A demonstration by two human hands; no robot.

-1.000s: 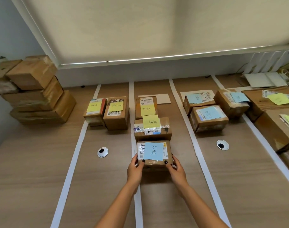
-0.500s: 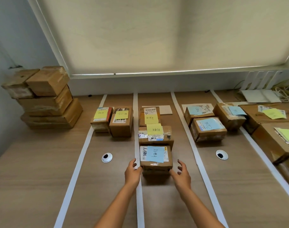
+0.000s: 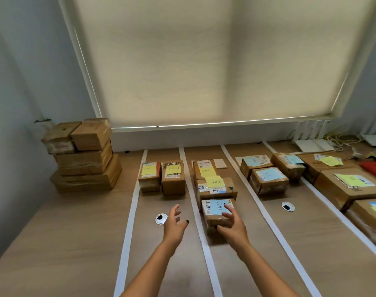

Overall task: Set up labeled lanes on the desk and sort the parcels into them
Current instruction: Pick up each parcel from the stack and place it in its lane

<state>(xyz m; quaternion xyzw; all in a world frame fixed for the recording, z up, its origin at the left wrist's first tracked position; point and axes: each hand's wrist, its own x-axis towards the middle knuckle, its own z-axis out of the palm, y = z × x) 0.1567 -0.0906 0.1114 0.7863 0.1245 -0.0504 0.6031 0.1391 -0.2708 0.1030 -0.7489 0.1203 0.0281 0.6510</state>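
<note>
White tape strips (image 3: 204, 232) divide the wooden desk (image 3: 65, 243) into lanes. A small cardboard parcel with a blue note (image 3: 215, 211) sits at the near end of the middle lane, behind two parcels with yellow notes (image 3: 215, 183). My right hand (image 3: 233, 227) hovers open over the near right corner of that parcel, fingers spread. My left hand (image 3: 174, 221) is open above the left lane, apart from the parcel. The left lane holds two parcels with yellow notes (image 3: 161, 176). Parcels with blue notes (image 3: 268, 179) stand in the right lane.
A stack of unlabeled cardboard boxes (image 3: 84, 155) stands at the far left by the wall. Larger boxes with yellow notes (image 3: 350, 185) crowd the far right. Two round cable grommets (image 3: 161, 218) sit in the desk. A closed roller blind (image 3: 204, 61) hangs behind.
Both hands have let go of the blue-note parcel, which rests in the middle lane. They have lifted and opened, the left drifting left. The view has tilted upward.
</note>
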